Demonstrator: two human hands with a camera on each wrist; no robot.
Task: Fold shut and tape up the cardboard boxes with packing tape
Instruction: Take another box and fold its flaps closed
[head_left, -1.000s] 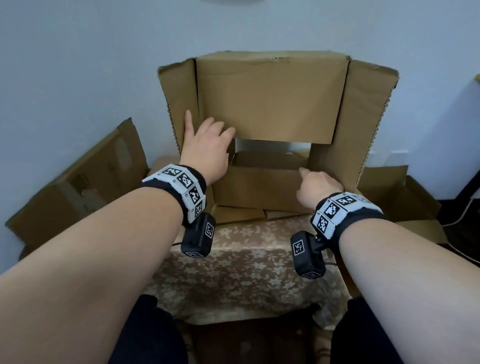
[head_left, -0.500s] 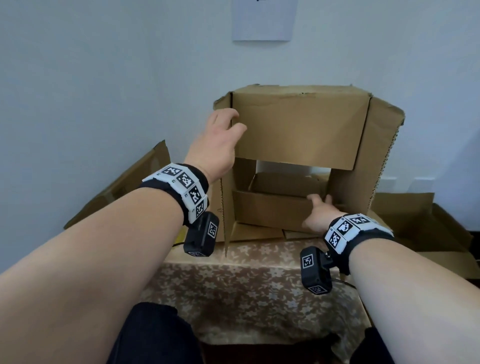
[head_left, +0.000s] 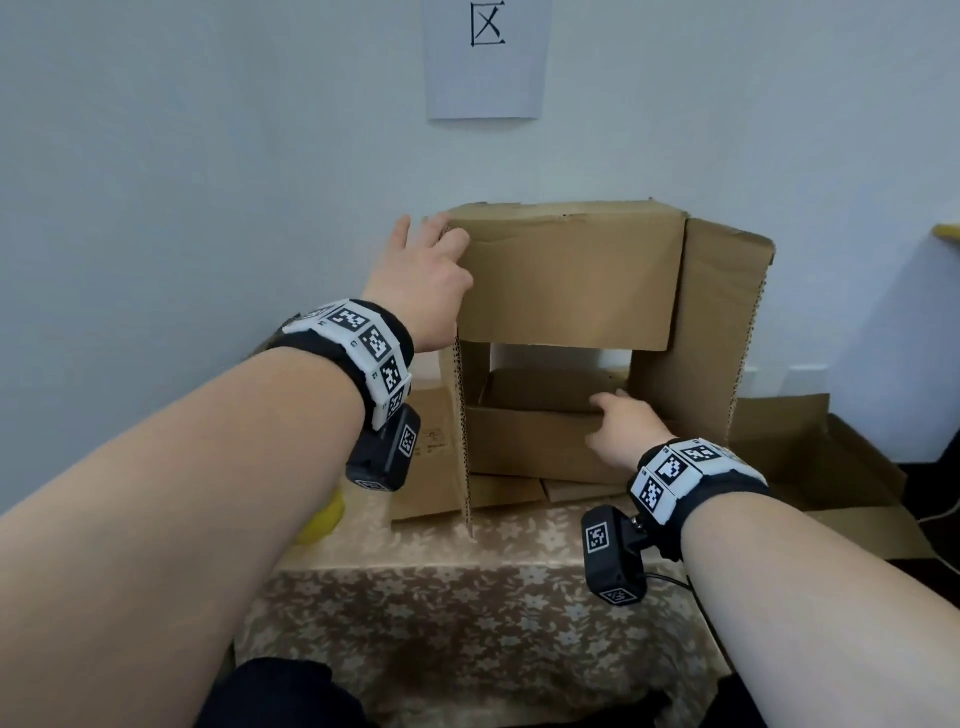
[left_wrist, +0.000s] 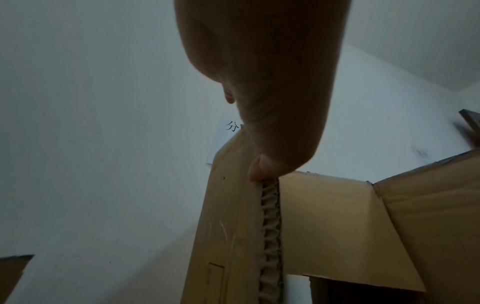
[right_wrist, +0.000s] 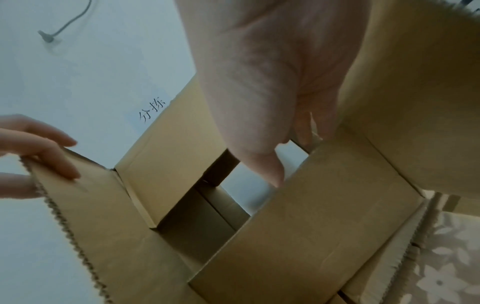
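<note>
A brown cardboard box (head_left: 566, 280) lies on its side on the table, its open end facing me. Its top flap hangs down and its right flap (head_left: 717, 322) stands out sideways. My left hand (head_left: 431, 234) pinches the left flap (head_left: 460, 415) near its top corner, fingers on one face and thumb (left_wrist: 259, 170) at the corrugated edge; that flap (left_wrist: 228, 226) is turned edge-on to me. My right hand (head_left: 605, 402) holds the raised bottom flap (head_left: 530, 441), its fingers hooked over the top edge and its thumb on the front. The right wrist view shows both hands (right_wrist: 39, 156) and the bottom flap (right_wrist: 311, 216).
The table carries a floral cloth (head_left: 467, 613). Flattened cardboard lies behind the box at the left (head_left: 431, 447) and more at the right (head_left: 831, 457). Something yellow (head_left: 322, 514) peeks out under my left forearm. A paper sign (head_left: 485, 57) hangs on the wall.
The left flap has swung from spread out at the left round towards me, now edge-on. My left hand rose to its top corner. My right hand stays at the bottom flap.
</note>
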